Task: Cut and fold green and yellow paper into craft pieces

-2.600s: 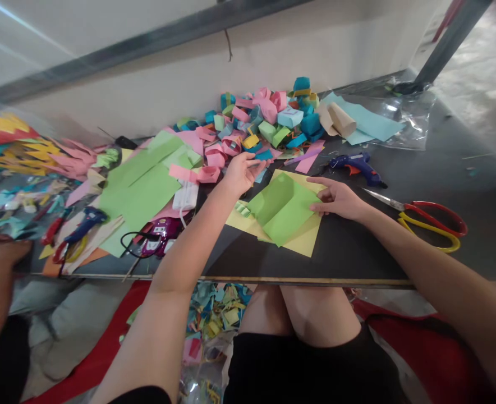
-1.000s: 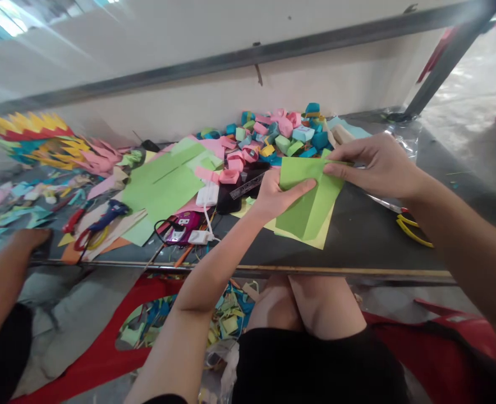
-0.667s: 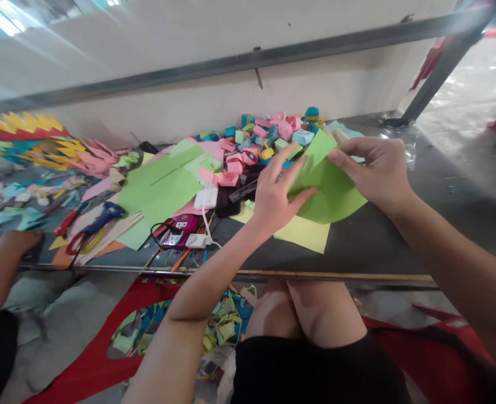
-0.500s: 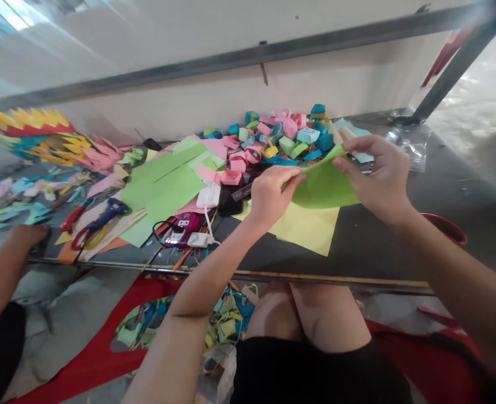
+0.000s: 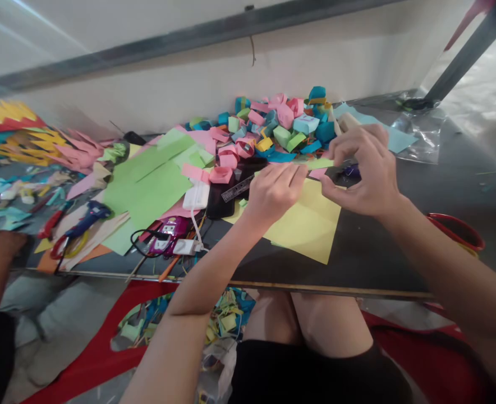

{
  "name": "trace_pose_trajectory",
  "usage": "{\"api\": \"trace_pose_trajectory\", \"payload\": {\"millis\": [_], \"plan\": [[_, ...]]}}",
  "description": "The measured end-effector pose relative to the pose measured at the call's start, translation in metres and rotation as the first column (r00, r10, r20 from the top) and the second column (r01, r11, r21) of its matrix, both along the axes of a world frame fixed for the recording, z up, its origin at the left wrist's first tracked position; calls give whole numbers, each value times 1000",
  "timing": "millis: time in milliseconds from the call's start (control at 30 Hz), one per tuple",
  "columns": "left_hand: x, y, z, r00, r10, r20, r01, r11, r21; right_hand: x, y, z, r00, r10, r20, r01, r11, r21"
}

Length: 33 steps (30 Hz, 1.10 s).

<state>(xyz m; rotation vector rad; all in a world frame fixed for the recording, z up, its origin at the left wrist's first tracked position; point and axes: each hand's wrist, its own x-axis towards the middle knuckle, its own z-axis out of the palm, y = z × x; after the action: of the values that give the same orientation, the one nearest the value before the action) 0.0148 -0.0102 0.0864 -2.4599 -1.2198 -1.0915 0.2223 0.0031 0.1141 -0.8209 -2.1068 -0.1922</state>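
My left hand (image 5: 278,189) is over the left part of a yellow paper sheet (image 5: 311,227), its fingers bent and pressed together. What they hold, if anything, is hidden. My right hand (image 5: 368,168) is raised at the sheet's upper right, fingers curved and thumb apart, with nothing plainly between them. A narrow pale green paper strip (image 5: 320,163) shows between the two hands; I cannot tell whether either touches it. Behind the hands lies a heap of folded paper pieces (image 5: 281,129) in pink, blue, green and yellow.
Left of my hands lie green sheets (image 5: 147,179), a black phone (image 5: 220,201), a ruler (image 5: 236,188), a white charger (image 5: 196,194) and a purple power strip (image 5: 170,233). A glue gun (image 5: 88,216) lies farther left, near another person's hand (image 5: 4,247). A red-rimmed container (image 5: 456,230) stands right.
The bright green sheet that both hands held up is no longer seen spread between them. My right thumb and fingers have parted. The view has shifted slightly right.
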Motion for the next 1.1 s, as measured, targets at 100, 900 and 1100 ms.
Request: {"api": "trace_pose_trajectory", "payload": {"millis": [100, 900, 1100], "plan": [[4, -1, -2, 1000, -14, 4, 14, 1000, -1, -2, 4, 2, 999, 8, 51, -8, 1000, 17], [13, -1, 14, 994, -28, -108, 26, 999, -20, 8, 35, -21, 990, 71, 119, -79, 995, 61], [21, 3, 9, 992, -44, -116, 41, 999, -30, 13, 36, -31, 992, 31, 124, -54, 980, 192]]}}
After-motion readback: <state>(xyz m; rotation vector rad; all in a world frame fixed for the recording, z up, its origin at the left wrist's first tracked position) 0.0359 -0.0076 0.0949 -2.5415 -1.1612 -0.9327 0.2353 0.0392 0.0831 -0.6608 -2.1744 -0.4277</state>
